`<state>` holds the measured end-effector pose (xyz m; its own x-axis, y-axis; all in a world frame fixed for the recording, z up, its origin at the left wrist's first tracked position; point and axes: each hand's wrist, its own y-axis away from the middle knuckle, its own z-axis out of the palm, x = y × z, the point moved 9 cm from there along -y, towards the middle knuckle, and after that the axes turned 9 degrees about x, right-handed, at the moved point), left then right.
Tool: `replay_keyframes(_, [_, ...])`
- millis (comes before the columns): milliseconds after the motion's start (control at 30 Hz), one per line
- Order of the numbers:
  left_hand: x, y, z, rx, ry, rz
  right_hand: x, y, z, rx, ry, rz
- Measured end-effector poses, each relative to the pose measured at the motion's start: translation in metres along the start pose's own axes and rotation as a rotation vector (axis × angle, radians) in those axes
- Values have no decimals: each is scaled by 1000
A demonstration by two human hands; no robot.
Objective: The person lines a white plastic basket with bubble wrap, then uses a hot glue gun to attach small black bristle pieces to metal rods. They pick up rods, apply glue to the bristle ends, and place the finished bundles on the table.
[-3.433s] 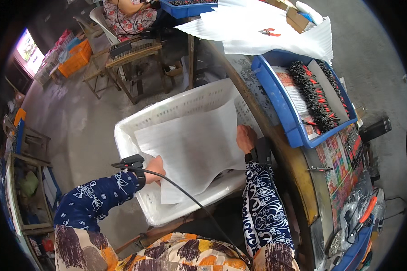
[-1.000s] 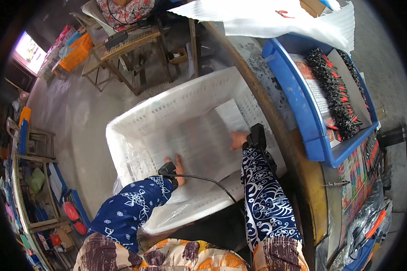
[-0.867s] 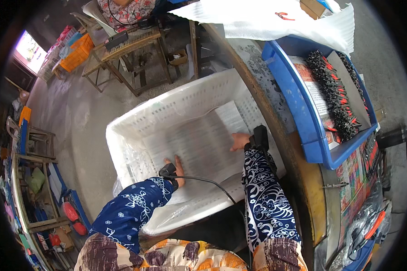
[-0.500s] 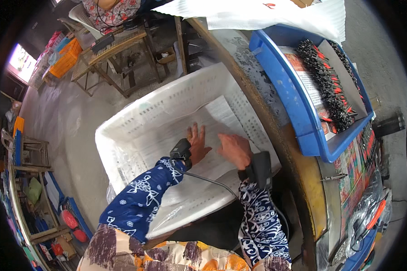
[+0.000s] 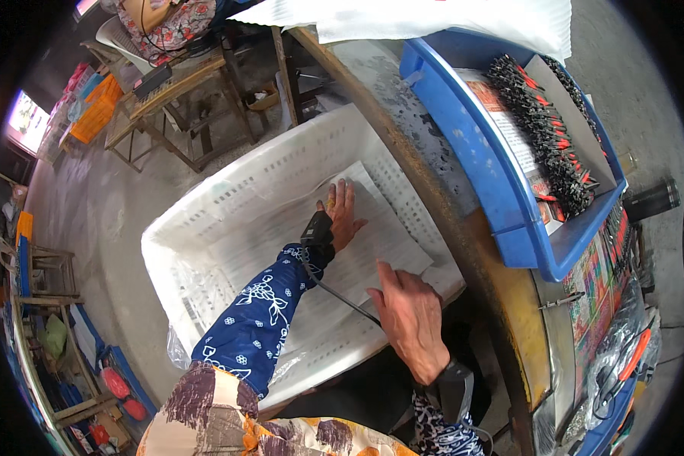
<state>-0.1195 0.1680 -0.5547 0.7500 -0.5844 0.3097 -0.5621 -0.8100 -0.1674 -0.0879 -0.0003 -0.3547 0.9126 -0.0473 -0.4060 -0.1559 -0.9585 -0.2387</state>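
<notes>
My left hand (image 5: 343, 218) lies over a thin white sheet (image 5: 391, 228) in the bottom of a white plastic basket (image 5: 270, 171), fingers stretched out and palm down. Nothing is held in it. My right hand (image 5: 413, 323) hovers by the basket's near right side, empty, its fingers loosely apart. Clear plastic film (image 5: 178, 349) shows along the basket's left edge. Slotted holes run along the basket walls. Both wrists wear black devices, with a cable running from the left one.
A worn table (image 5: 425, 144) borders the basket on the right. On it sits a blue tray (image 5: 475, 148) with black and red small parts (image 5: 543, 129). Pliers with orange handles (image 5: 633, 356) lie lower right. A wooden stand (image 5: 159, 99) and a seated person are beyond.
My left hand has slid farther along the sheet, up and to the right. The right hand has drawn back toward me, off the sheet, its fingers opening. The view has shifted slightly.
</notes>
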Motion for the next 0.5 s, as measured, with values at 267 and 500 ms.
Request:
replay_keyframes(267, [0, -16, 27, -15, 38, -118, 13, 25, -7, 91, -80, -14])
replay_keyframes(500, [9, -6, 50, -68, -52, -31, 16, 26, 1, 82, -157, -11])
